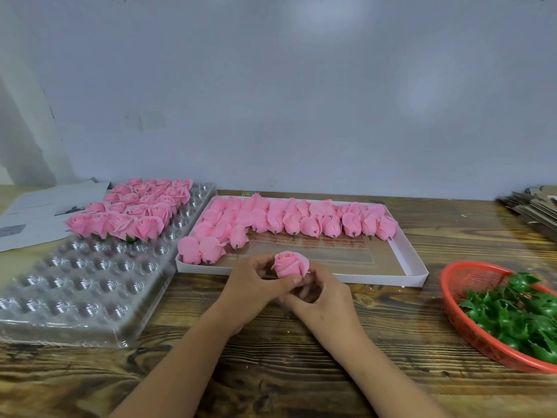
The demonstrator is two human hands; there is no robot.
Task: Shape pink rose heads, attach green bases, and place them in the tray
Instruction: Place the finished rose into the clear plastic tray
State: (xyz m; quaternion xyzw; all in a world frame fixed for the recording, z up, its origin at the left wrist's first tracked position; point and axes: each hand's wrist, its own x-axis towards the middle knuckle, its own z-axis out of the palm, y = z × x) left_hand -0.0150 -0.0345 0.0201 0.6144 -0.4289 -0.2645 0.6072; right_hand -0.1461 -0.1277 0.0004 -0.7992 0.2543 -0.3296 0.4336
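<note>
1. Holding one pink rose head [291,263] at lower centre of the frame, both hands curl round its underside; the left hand [256,285] pinches its left flank, the right hand [319,292] cups it from below right; bloom points up, its axis roughly upright.
2. Whether a green base is already fitted I cannot tell; the fingers hide the stem end.
3. The green bases [512,315] lie in the red basket [452,285] at lower right, nearer the right hand; bare wood lies between.
4. The clear tray [90,285] sits at left, nearer the left hand; finished roses [132,212] fill its far rows, near cups stand free.
5. The white box [413,267] of unshaped heads [289,221] lies just beyond the hands; its front edge is close.
</note>
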